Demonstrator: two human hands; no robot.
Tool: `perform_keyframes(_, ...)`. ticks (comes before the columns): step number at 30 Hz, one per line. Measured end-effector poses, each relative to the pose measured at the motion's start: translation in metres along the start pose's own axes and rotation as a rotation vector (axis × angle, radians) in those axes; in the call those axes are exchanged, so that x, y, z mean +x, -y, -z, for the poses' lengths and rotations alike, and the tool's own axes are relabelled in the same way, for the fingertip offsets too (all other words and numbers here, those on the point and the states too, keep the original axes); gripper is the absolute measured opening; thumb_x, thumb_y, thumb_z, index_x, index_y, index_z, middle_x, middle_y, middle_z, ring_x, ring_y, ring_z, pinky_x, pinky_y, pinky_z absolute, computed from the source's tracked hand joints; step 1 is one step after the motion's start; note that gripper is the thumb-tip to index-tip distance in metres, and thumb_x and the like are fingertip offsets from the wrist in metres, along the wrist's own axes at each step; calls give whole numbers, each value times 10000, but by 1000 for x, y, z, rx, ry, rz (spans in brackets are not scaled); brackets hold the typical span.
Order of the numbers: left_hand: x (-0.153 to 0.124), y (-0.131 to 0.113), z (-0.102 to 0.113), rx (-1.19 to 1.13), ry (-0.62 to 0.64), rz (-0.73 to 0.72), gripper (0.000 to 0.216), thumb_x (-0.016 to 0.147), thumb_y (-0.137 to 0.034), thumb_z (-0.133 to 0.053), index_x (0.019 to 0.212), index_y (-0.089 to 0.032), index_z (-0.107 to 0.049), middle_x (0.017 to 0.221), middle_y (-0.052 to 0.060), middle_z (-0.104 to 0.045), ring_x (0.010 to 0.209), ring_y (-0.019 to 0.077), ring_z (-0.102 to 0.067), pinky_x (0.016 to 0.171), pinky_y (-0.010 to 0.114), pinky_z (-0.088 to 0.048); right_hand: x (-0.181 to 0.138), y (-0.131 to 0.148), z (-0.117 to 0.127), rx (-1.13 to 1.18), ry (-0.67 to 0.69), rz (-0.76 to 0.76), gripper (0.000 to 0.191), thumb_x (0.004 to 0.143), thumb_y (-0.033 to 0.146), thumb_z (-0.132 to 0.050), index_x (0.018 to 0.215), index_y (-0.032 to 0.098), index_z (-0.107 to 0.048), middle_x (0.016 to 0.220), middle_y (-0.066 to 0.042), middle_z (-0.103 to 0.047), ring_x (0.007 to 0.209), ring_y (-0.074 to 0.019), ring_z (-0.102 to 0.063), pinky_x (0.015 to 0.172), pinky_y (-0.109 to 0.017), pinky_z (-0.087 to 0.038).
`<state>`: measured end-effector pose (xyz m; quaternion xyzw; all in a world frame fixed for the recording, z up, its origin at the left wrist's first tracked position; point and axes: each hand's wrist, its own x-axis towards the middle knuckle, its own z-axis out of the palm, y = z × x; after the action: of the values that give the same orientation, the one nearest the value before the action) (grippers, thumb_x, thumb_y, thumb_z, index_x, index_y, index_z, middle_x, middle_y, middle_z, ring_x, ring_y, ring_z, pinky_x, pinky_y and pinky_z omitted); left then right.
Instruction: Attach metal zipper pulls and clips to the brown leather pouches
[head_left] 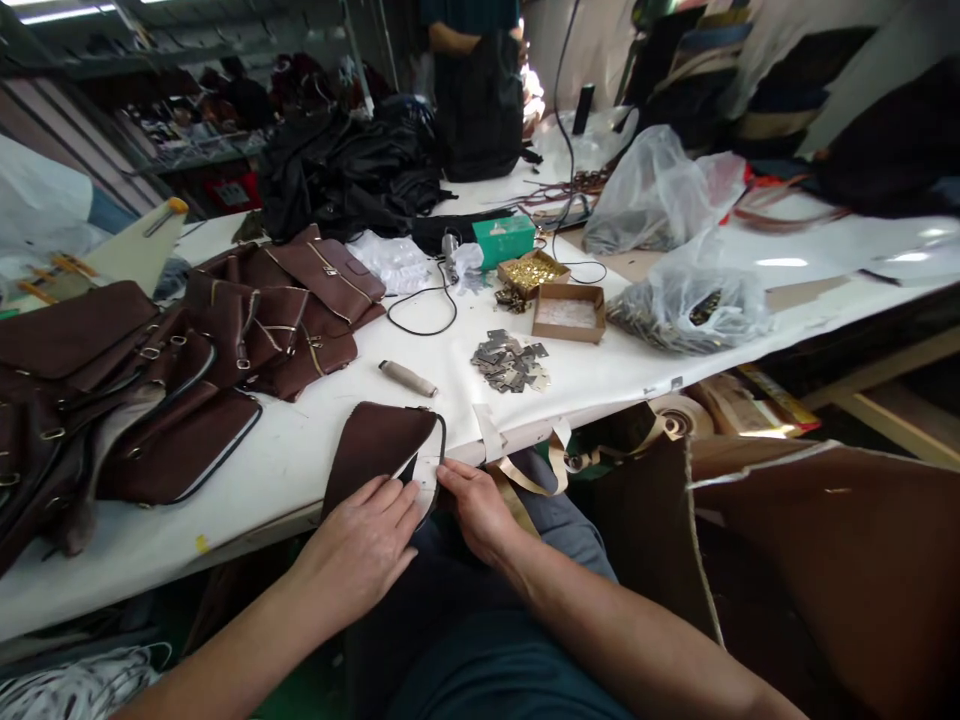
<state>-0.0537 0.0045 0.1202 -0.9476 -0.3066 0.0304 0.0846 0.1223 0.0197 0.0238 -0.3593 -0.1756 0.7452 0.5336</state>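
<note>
A dark brown leather bag piece (369,440) hangs partly over the table's front edge, with a dark-edged opening and a whitish backing (426,470) showing at its right side. My left hand (367,545) lies over its lower part, fingers together and gripping the leather beside the backing. On the right edge, my right hand (476,505) pinches the dark border between thumb and fingers. Just beyond the piece lies a tool with a wrapped, greyish handle (407,378). A pile of small flat metal plates (511,362) is spread farther right.
Brown leather bags (292,300) are heaped on the left of the white table (337,375). Behind the plates stand an open cardboard box (570,332), a box of gold-coloured parts (534,270) and a green box (504,240). Plastic bags (694,305) lie right. Another person (469,30) stands opposite.
</note>
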Motion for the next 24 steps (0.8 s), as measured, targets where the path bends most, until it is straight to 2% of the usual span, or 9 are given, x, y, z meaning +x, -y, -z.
perform_keyframes(3,10,21,-15,-125,-3,-61,395,966,-318,-709,1338,-185,-720,1498,100,-685,1262,290,-646,1018,413,-543,1,3,11,-84,-49,-31,362,748,462,-881,946,161,-848,866,-69,-791,726,-193,-650,687,-319,-513)
perform_keyframes(5,14,30,-22,-181,-32,-104,395,973,-324,-707,1345,-193,-715,1456,92,-711,1273,285,-642,1065,435,-515,2,5,14,-133,-80,-31,394,731,494,-897,941,164,-851,871,-70,-794,758,-205,-672,712,-333,-541)
perform_keyframes(8,18,37,-30,-188,-119,-100,307,986,-343,-696,1238,-183,-764,1318,109,-777,1283,318,-645,1192,545,-400,7,8,16,-208,-136,-16,413,715,528,-908,911,169,-847,852,-57,-785,766,-208,-676,718,-338,-555)
perform_keyframes(11,19,36,-41,-139,-183,-32,313,978,-334,-696,1226,-160,-774,1295,143,-781,1267,358,-654,1150,590,-404,10,7,18,-296,-184,20,382,728,520,-903,858,172,-811,797,-31,-752,704,-179,-642,679,-315,-531)
perform_keyframes(14,18,29,-53,-108,-180,23,372,960,-330,-701,1282,-152,-755,1316,155,-770,1260,381,-651,1096,592,-434,10,4,18,-321,-251,66,342,737,470,-902,822,188,-730,712,12,-688,637,-144,-587,634,-283,-485)
perform_keyframes(17,19,22,-61,-112,-190,21,396,946,-318,-699,1287,-122,-748,1303,174,-773,1265,378,-653,1183,610,-388,9,1,16,-332,-270,89,305,749,410,-892,833,189,-700,692,31,-653,627,-125,-553,612,-257,-434)
perform_keyframes(21,23,23,-68,-154,-227,-9,457,967,-339,-679,1349,-90,-712,1393,205,-736,1348,379,-628,1335,663,-170,10,-1,13,-300,-288,93,300,746,407,-885,788,182,-690,698,24,-641,645,-124,-548,629,-255,-453)
perform_keyframes(24,25,28,-76,-231,-291,-11,484,952,-346,-708,1369,-101,-699,1456,192,-708,1441,373,-575,1353,648,-162,12,-3,13,-263,-306,77,325,728,425,-899,798,187,-690,721,18,-653,657,-132,-568,638,-260,-485)
